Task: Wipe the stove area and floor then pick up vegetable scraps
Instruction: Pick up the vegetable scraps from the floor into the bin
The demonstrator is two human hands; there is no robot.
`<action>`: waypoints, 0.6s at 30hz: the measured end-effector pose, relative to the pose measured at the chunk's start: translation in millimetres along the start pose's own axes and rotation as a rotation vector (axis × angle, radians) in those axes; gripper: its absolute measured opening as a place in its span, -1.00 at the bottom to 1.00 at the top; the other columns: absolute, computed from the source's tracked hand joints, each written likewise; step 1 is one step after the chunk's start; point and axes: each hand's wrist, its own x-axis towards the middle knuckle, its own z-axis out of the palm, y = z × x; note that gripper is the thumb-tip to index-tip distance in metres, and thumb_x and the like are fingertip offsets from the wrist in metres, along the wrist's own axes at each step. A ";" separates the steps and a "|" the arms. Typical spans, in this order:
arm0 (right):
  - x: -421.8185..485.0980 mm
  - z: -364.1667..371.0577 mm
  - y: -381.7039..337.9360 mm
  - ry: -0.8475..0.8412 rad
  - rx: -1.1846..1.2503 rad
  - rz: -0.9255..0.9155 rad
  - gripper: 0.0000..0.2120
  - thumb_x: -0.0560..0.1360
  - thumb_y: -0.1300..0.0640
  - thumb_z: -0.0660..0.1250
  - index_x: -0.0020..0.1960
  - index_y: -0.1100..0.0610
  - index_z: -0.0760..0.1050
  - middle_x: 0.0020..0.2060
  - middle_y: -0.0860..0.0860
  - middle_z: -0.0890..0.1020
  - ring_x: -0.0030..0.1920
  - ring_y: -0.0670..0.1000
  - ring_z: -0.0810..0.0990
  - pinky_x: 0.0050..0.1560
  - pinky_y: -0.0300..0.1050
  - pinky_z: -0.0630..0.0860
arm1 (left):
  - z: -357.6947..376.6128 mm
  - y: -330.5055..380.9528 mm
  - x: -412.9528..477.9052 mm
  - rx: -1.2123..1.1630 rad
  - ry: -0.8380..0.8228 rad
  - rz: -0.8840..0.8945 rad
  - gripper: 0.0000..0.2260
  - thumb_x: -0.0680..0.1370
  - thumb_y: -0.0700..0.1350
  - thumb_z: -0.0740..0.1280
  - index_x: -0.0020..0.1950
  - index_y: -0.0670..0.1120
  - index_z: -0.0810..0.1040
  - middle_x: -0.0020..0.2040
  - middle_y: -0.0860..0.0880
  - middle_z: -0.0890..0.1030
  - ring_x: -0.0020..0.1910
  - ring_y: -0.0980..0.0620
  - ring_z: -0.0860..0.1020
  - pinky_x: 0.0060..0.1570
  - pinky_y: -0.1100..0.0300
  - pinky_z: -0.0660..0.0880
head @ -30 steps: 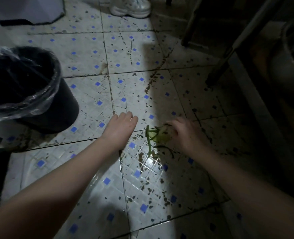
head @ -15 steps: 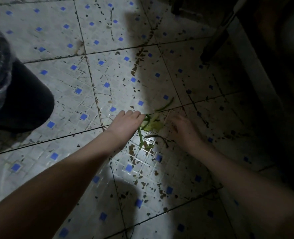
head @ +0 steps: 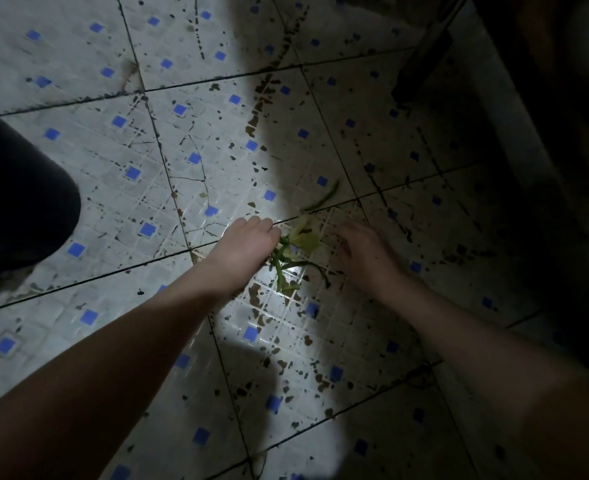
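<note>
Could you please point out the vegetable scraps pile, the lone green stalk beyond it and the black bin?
vegetable scraps (head: 306, 241): head view, on the pile's pale leaf.
lone green stalk (head: 322, 197): head view, its middle.
black bin (head: 23, 202): head view, its side wall.

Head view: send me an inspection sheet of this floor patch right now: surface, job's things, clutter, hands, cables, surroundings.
Surface: tiled floor, white with blue squares, shiny patch near the hands.
Job's things: vegetable scraps in a small heap between the hands; one green strip lies apart, beyond the heap.
Clutter: brown stains and dark specks across the tiles.
Hands: left hand touches the heap, fingers bent, grip hidden; right hand beside the heap, fingers relaxed.
Cables: nothing seen.
Surroundings: dark container at left; dark furniture leg upper right; right side too dim to tell.
</note>
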 end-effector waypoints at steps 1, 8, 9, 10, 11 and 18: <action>0.3 0.2 -0.2 0.003 -0.003 -0.006 -0.72 0.51 0.34 0.20 0.13 0.14 0.55 0.15 0.12 0.54 0.14 0.14 0.51 0.15 0.01 0.49 | -0.4 -0.6 -1.4 -0.008 0.004 -0.001 -0.65 0.45 -0.40 0.27 0.19 -0.12 0.41 0.10 -0.08 0.48 0.10 -0.06 0.42 0.07 0.13 0.33; 12.6 3.9 -10.0 -0.005 -0.003 -0.017 -0.70 0.52 0.28 0.19 0.21 0.18 0.51 0.19 0.15 0.53 0.23 0.15 0.45 0.24 0.02 0.41 | -11.0 -15.8 -8.4 -0.070 0.091 -0.070 -0.70 0.47 -0.38 0.28 0.16 -0.15 0.48 0.03 -0.11 0.51 0.00 -0.07 0.44 0.00 0.12 0.38; 14.8 3.6 -13.7 -0.011 0.018 -0.040 -0.68 0.50 0.27 0.22 0.23 0.13 0.51 0.20 0.12 0.54 0.23 0.13 0.45 0.26 0.01 0.40 | -13.2 -18.8 -9.3 -0.077 0.089 -0.084 -0.70 0.46 -0.39 0.28 0.16 -0.16 0.48 0.03 -0.12 0.51 0.00 -0.08 0.44 -0.01 0.11 0.38; 17.4 4.2 -17.2 -0.016 0.043 -0.066 -0.69 0.49 0.24 0.25 0.22 0.10 0.52 0.19 0.09 0.55 0.22 0.12 0.46 0.24 -0.01 0.41 | -15.2 -21.6 -10.6 -0.077 0.082 -0.096 -0.68 0.45 -0.41 0.27 0.16 -0.17 0.48 0.03 -0.13 0.50 0.01 -0.09 0.44 -0.01 0.10 0.37; 20.2 5.9 -19.9 -0.029 0.057 -0.086 -0.71 0.50 0.21 0.27 0.21 0.09 0.52 0.19 0.08 0.54 0.22 0.11 0.46 0.23 -0.02 0.41 | -16.5 -24.2 -11.9 -0.074 0.077 -0.108 -0.65 0.43 -0.44 0.27 0.16 -0.17 0.48 0.03 -0.13 0.50 0.01 -0.10 0.44 -0.01 0.10 0.37; 34.9 29.5 -33.4 -0.098 -0.035 -0.135 -0.56 0.45 0.33 0.35 0.29 0.10 0.44 0.34 0.09 0.42 0.34 0.16 0.37 0.31 0.04 0.38 | -18.6 -39.3 -27.5 -0.088 0.119 -0.183 -0.69 0.46 -0.42 0.28 0.16 -0.17 0.48 0.02 -0.12 0.49 0.01 -0.09 0.43 -0.01 0.10 0.36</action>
